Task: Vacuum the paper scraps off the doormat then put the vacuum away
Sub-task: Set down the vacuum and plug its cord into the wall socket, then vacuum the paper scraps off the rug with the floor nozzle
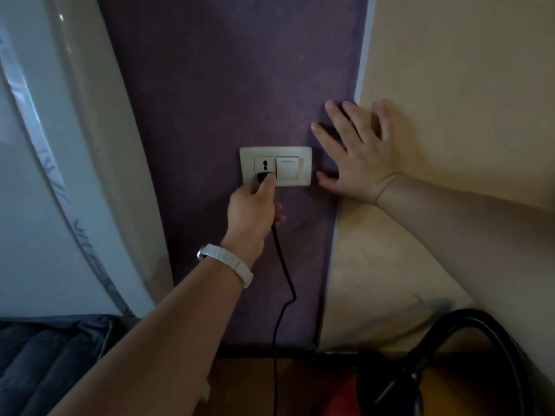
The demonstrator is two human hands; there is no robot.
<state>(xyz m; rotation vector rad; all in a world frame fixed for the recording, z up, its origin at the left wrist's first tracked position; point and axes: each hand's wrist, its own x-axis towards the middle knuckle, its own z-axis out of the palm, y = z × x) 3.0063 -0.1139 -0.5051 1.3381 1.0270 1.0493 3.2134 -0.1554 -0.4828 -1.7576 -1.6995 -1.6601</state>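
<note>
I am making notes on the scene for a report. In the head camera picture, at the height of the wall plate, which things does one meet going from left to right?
White appliance → purple wall → black plug pinched by the left hand → white switch → right hand flat on the wall → cream wall.

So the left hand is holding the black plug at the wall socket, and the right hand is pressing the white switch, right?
Not quite. In the head view the right hand lies flat on the wall beside the socket plate, not on the white switch. The left hand does hold the black plug there.
</note>
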